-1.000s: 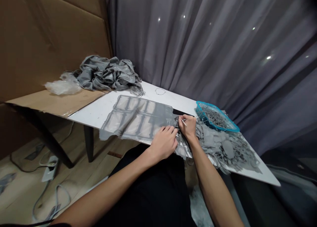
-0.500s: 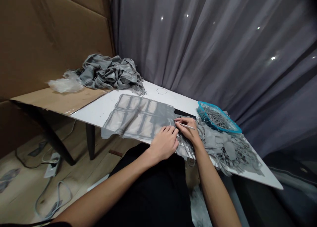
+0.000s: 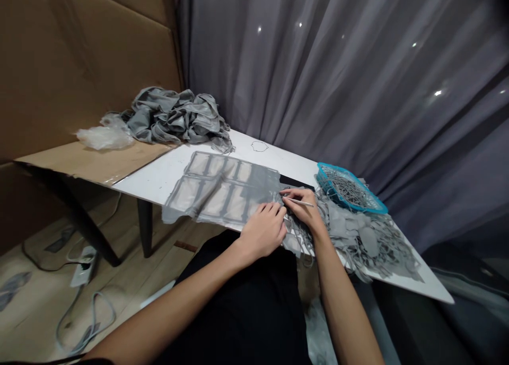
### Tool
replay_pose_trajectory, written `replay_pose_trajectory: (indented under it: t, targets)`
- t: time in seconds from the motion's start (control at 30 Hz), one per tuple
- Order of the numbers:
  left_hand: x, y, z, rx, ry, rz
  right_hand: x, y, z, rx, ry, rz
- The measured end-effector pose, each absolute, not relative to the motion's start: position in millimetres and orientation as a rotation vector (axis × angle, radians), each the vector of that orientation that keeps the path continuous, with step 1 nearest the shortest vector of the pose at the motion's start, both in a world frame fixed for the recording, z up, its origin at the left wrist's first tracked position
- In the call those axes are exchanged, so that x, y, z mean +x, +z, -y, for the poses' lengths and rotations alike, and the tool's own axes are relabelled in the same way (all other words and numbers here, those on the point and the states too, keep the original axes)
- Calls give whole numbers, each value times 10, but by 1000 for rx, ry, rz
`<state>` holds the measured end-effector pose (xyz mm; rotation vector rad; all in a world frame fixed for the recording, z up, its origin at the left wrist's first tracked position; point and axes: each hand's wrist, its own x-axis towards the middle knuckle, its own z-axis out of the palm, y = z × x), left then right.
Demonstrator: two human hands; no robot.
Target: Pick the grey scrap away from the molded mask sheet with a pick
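A thin grey sheet (image 3: 214, 182) with rows of rectangular cut-outs lies along the table's front edge. My left hand (image 3: 265, 227) rests on its right end, palm down, fingers laid on the material and holding nothing. Just beyond those fingertips, my right hand (image 3: 303, 205) is closed on a slim white pen-shaped tool (image 3: 299, 201), held like a pencil. Its tip meets the sheet's right part, where my fingers partly hide it; the exact kind of tool is too small to make out. Loose grey scraps (image 3: 345, 227) lie against my right wrist.
A blue mesh basket (image 3: 350, 187) of thin grey strips stands at the back right of the white table (image 3: 278, 151). A heap of grey sheeting (image 3: 175, 115) and a clear plastic bag (image 3: 106, 136) sit back left. A power strip (image 3: 84, 267) lies on the floor.
My right hand and the pen-shaped tool have shifted very slightly to the right. My left hand and the sheet keep their place.
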<state>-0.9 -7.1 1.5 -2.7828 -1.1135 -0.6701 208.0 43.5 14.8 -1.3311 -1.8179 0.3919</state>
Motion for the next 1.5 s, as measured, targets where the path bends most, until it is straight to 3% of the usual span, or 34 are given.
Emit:
replay_pose_trajectory:
  t: [1.5]
  targets:
    - [-23, 16, 77, -2788, -672, 1110, 2010, 75, -443, -1483, 42, 1964]
